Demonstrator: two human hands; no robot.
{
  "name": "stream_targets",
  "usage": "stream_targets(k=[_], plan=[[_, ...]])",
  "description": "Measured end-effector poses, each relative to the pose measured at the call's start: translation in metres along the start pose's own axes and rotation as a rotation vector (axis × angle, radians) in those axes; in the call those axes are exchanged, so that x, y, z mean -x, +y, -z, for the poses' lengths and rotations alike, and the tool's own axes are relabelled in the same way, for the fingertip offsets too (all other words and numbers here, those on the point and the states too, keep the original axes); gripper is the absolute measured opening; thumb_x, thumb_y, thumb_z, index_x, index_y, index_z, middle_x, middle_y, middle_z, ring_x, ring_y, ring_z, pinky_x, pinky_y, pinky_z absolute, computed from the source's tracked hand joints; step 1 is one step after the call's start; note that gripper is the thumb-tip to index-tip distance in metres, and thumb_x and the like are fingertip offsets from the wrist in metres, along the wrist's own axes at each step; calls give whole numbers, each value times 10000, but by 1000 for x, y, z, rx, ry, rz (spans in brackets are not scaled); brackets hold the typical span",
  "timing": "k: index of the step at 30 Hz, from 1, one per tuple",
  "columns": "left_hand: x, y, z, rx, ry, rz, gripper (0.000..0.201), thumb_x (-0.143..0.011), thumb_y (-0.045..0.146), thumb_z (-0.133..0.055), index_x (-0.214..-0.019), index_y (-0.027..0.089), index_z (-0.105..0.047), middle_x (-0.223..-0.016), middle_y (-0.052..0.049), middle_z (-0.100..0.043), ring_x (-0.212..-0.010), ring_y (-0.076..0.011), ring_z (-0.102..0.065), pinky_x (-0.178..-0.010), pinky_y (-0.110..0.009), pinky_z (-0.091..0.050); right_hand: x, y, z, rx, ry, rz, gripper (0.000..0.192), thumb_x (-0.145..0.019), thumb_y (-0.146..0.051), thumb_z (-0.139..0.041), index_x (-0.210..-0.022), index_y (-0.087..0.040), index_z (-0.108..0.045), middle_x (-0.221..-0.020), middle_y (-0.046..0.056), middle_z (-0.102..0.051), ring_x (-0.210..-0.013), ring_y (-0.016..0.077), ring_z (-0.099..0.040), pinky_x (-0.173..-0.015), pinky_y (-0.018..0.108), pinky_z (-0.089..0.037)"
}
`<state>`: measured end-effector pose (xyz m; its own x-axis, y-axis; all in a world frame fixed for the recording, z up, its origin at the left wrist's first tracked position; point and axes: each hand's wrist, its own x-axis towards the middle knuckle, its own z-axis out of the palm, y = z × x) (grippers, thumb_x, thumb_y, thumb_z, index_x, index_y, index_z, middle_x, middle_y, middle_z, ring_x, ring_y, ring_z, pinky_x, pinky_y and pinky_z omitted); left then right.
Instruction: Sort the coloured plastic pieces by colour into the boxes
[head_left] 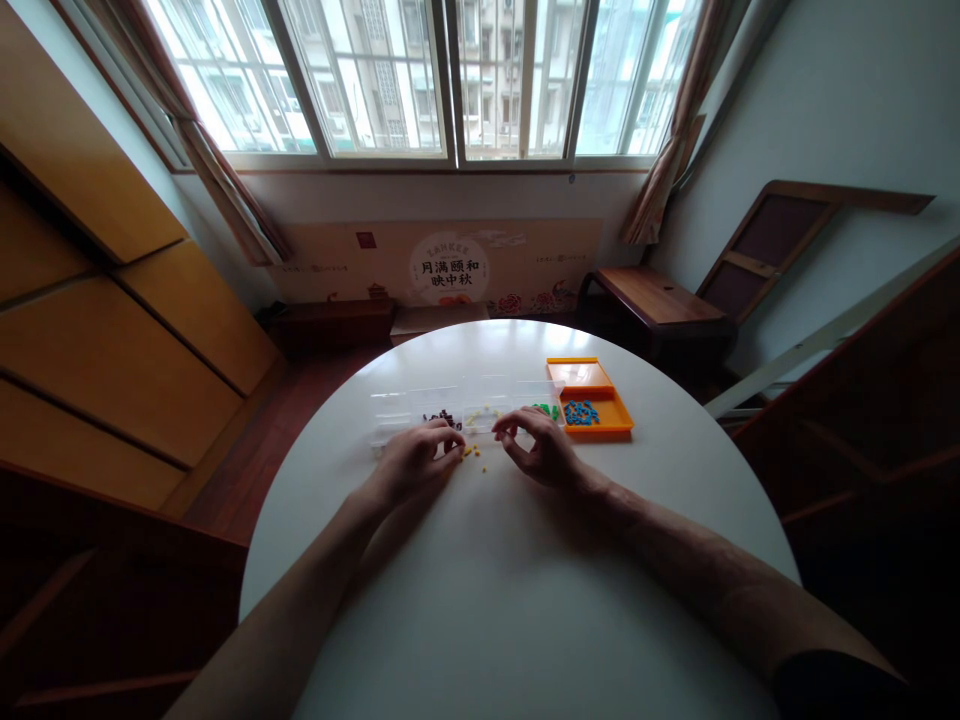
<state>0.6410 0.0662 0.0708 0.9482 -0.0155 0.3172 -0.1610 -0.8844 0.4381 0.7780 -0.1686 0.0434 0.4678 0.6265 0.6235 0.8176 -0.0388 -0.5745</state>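
Note:
Several tiny yellow pieces (pixel 477 452) lie loose on the white table. My left hand (pixel 420 460) rests just left of them, its fingers curled and thumb drawn in, tips touching or nearly touching the nearest pieces. To their right, my right hand (pixel 541 452) is held with thumb and forefinger bent together in a pinch. Whatever either hand may hold is too small to make out. Behind the hands stands a clear compartment box (pixel 426 397). Dark pieces (pixel 442 418), pale yellow pieces (pixel 484 415) and green pieces (pixel 546 409) sit in separate compartments, partly hidden by my hands.
An orange tray (pixel 616 412) holding small blue pieces (pixel 581 412) stands to the right of the clear box. The round white table (pixel 480 600) has a curved edge. A wooden chair (pixel 667 295) stands beyond at right, with cabinets (pixel 112 330) at left.

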Motion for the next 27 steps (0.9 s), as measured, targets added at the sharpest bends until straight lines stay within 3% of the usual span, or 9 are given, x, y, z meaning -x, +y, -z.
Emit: stream_targets(k=[6, 9, 12, 19, 24, 27], plan=[[-4, 10, -4, 267, 84, 44, 296, -1061, 452, -665, -994, 194, -793, -892, -34, -718, -660, -126, -583, -657, -262, -487, 1, 0, 0, -13, -26, 52, 99, -996, -197, -680, -1043, -264, -735, -905, 13, -783, -843, 206, -723, -895, 385, -554], [-5, 17, -7, 500, 67, 105, 371, -1051, 527, -687, -997, 171, -777, -874, -46, -726, -690, -140, -610, -627, -255, -495, 1, -2, 0, -12, -75, 126, 40, -1027, -280, -719, -1065, -272, -726, -916, 5, -787, -836, 197, -721, -897, 378, -555], [-5, 23, -12, 625, 34, 144, 412, -1037, 562, -698, -1000, 160, -779, -877, -63, -753, -722, -161, -658, -632, -265, -518, 2, -4, 1, -5, -109, 161, 118, -1046, -390, -748, -1064, -276, -724, -946, 10, -801, -826, 192, -718, -884, 370, -558], [-5, 34, -18, 641, 46, 140, 378, -1029, 531, -712, -1023, 174, -837, -980, -90, -801, -853, -195, -723, -756, -299, -581, 3, -1, 1, 18, -73, 126, 200, -1100, -438, -688, -1007, -275, -758, -878, 10, -793, -803, 192, -719, -864, 366, -551], [-6, 31, -7, 576, 51, 153, 417, -1090, 492, -572, -1042, 166, -828, -846, -49, -733, -656, -132, -597, -596, -254, -491, 1, 5, -2, 18, 35, 79, 190, -1079, -420, -718, -974, -279, -792, -821, 6, -781, -759, 196, -717, -885, 389, -558], [-5, 24, 8, 434, 131, 143, 424, -1099, 470, -522, -1041, 175, -820, -828, -39, -721, -623, -127, -549, -573, -255, -452, 0, 12, -2, 35, 149, -8, 174, -1054, -403, -748, -951, -272, -798, -846, 20, -792, -805, 217, -729, -893, 399, -554]])
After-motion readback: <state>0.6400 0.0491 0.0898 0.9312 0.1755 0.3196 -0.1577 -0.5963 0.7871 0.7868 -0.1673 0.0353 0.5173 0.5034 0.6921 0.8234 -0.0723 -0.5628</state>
